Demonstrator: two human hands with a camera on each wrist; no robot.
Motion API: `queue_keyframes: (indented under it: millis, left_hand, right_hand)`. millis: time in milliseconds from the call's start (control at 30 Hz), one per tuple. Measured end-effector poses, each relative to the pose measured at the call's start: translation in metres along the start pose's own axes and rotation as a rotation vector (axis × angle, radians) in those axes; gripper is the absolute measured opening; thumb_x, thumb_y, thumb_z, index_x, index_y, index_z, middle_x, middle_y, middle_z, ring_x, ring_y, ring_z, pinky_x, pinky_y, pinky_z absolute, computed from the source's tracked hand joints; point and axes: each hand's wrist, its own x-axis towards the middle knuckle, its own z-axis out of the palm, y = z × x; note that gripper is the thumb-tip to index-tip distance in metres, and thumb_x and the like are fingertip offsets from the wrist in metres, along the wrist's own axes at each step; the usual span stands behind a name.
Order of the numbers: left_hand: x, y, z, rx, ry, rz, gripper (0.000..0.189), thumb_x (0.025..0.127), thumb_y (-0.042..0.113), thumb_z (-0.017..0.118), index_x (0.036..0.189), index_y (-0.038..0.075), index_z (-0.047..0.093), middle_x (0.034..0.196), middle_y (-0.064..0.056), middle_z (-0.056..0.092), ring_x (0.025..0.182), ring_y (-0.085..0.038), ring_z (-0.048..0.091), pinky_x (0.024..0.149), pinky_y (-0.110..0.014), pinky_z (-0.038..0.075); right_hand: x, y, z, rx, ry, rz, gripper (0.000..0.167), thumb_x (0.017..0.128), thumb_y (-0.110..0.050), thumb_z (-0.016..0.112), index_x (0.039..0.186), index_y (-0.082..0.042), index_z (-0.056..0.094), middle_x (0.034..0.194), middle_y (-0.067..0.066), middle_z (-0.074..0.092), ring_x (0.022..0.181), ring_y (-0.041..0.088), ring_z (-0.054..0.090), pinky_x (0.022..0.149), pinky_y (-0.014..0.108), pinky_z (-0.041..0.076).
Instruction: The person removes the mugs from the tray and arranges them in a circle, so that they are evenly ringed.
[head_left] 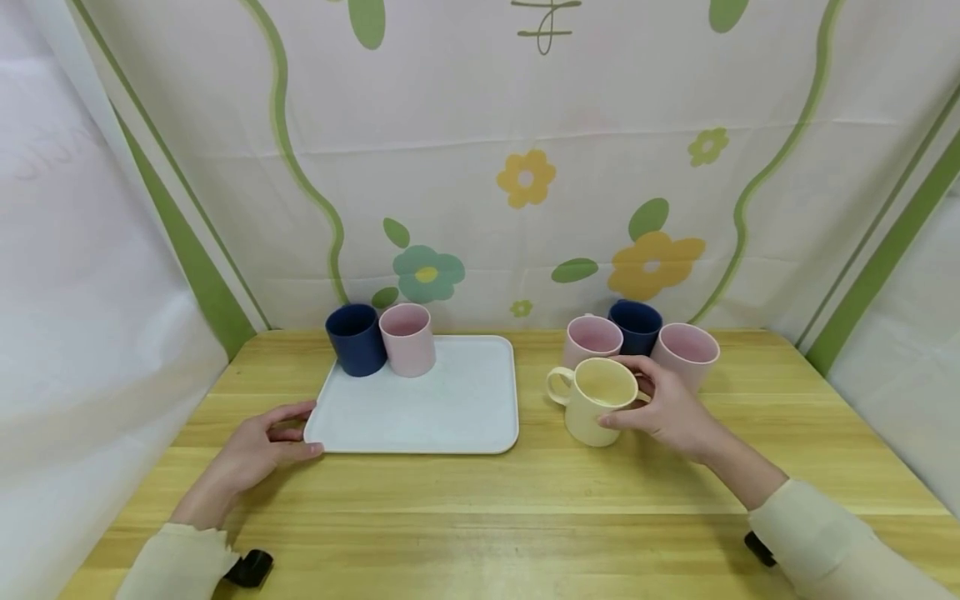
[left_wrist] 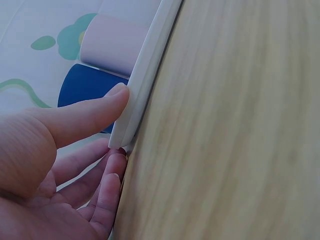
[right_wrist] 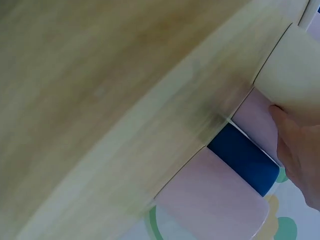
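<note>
Gripping a pale yellow mug between thumb and fingers, a person's right hand works over the right half of a wood-grained desk, short of the back edge. The mug is upright, its handle turned toward the desk's left edge; whether its base touches the wood is hard to tell.

Toward the desk's back left corner lies a white rectangular tray, its far rim near the back edge. The left hand holds the tray by its near left corner, the thumb against the near rim and the fingers by the left side. A navy cup stands at the tray's far left corner, and just beside it, toward the desk's right edge, is a pink cup.

Close to the desk's back edge, behind the yellow mug, three more cups form a tight cluster: a second pink cup, a second navy cup set farthest back, and a third pink cup nearest the desk's right edge.

Beyond the back edge hangs a white cloth printed with orange, teal and green flowers. Both forearms wear cream sleeves.
</note>
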Motion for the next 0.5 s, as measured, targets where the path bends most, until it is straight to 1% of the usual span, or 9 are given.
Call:
queue_keyframes:
  millis: [133,200,400,500]
  left_hand:
    - [-0.0003,0.0001,-0.0002,0.005,0.001,0.007,0.088,0.088,0.036,0.088,0.16,0.007,0.047,0.151,-0.027,0.055,0.119,-0.025,0.063,0.082,-0.023,0.054]
    - [-0.0007,0.0006,-0.0003,0.005,0.001,0.007,0.087,0.088,0.035,0.088,0.16,0.007,0.047,0.151,-0.027,0.055,0.118,-0.024,0.063,0.082,-0.023,0.054]
    - [-0.002,0.0022,0.0,0.006,0.004,0.008,0.087,0.088,0.035,0.088,0.16,0.007,0.048,0.151,-0.027,0.054,0.117,-0.024,0.062,0.082,-0.023,0.054]
    - [-0.002,0.0017,0.0007,0.007,0.006,0.01,0.086,0.088,0.035,0.088,0.159,0.007,0.048,0.152,-0.026,0.054,0.117,-0.024,0.062,0.082,-0.023,0.054]
  right_hand:
    - [0.0021,0.0004,-0.0011,0.01,0.024,0.021,0.088,0.077,-0.013,0.097,0.147,0.001,0.046,0.142,0.022,0.059,0.119,0.012,0.066,0.091,0.016,0.055]
    - [0.0026,0.001,-0.0017,0.012,0.027,0.026,0.088,0.077,-0.012,0.096,0.147,0.002,0.046,0.143,0.022,0.058,0.118,0.01,0.066,0.091,0.016,0.055]
    - [0.0021,0.0006,-0.0024,0.011,0.021,0.041,0.088,0.08,-0.014,0.095,0.15,0.002,0.044,0.142,0.023,0.056,0.116,0.013,0.065,0.089,0.018,0.057]
    - [0.0016,0.0003,-0.0022,0.009,0.023,0.045,0.088,0.081,-0.014,0.094,0.151,0.002,0.043,0.142,0.023,0.056,0.114,0.012,0.066,0.088,0.018,0.057]
